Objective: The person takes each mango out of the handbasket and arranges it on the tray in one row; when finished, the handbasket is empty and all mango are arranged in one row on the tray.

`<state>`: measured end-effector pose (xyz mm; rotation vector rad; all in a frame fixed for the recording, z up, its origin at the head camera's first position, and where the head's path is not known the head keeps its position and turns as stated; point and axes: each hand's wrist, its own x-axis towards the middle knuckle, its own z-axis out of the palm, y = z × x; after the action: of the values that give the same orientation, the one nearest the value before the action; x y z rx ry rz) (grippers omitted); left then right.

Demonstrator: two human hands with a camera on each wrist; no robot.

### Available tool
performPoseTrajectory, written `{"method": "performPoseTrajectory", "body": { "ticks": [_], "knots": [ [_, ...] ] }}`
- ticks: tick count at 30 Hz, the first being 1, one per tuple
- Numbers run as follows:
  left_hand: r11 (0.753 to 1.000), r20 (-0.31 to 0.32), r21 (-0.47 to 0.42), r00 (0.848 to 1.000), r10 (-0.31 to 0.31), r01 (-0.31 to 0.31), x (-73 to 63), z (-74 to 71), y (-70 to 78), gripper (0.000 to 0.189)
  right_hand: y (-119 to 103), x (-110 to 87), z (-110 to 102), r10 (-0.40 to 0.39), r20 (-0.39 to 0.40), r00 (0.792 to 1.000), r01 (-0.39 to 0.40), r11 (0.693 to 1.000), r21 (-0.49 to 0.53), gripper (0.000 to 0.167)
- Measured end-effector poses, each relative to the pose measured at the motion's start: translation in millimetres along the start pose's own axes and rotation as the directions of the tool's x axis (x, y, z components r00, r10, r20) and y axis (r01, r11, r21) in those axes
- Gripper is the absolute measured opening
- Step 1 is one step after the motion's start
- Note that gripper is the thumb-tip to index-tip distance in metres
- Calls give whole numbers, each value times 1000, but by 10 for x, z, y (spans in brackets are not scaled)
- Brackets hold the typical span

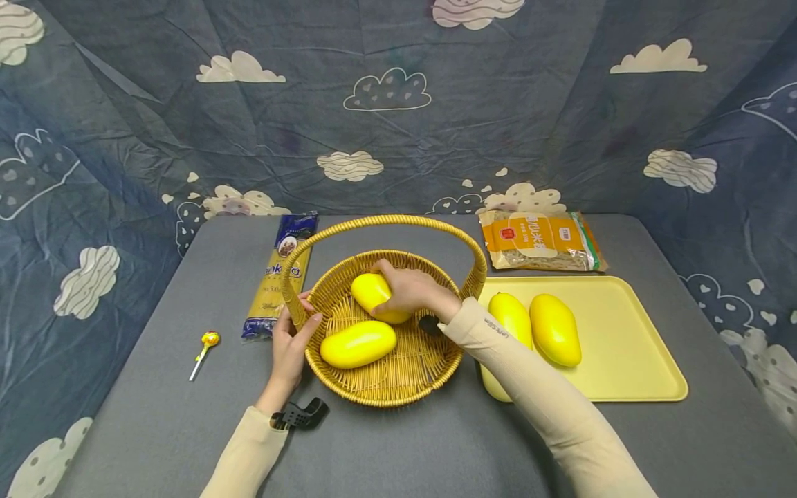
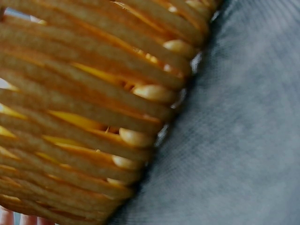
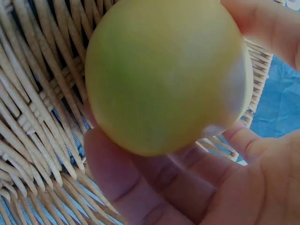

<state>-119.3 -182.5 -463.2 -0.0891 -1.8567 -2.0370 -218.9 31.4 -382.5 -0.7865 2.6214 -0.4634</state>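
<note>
A yellow mango [image 1: 370,290] is in my right hand [image 1: 407,289] inside the wicker basket [image 1: 386,400]; the fingers and thumb curl round it. In the right wrist view the mango [image 3: 164,79] shows a greenish side above the fingers, near the woven wall. My left hand [image 1: 290,349] grips the basket's left side by the foot of the arched handle, thumb at the rim. A second mango [image 1: 358,344] lies on the basket floor, just nearer than the held one. The left wrist view shows mostly the basket's outer weave [image 2: 84,103], with a few fingertips at the lower left.
Right of the basket, two mangoes [image 1: 555,330] lie on a pale yellow tray [image 1: 629,346], partly behind my right sleeve. A noodle packet [image 1: 540,242] sits behind the tray. A blue and yellow pasta packet [image 1: 274,290] and a lollipop [image 1: 210,339] lie to the left.
</note>
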Motion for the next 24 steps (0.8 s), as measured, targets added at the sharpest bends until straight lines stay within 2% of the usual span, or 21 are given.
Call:
{"method": "performPoseTrajectory", "body": {
  "ticks": [7,15,24],
  "knots": [
    [1000,11,-1,1000,-14,14,1,-7,1,20,-37,-39,38,29,12,1000,-28,998,-55,75],
    [1000,11,1,1000,-1,1,2,9,13,19,-41,-144,-1,39,29,999,-36,994,-99,69],
    [999,15,-5,999,44,-44,-6,-2,-33,12,-3,-264,-106,3,-14,1000,-3,999,-34,71]
  ]
}}
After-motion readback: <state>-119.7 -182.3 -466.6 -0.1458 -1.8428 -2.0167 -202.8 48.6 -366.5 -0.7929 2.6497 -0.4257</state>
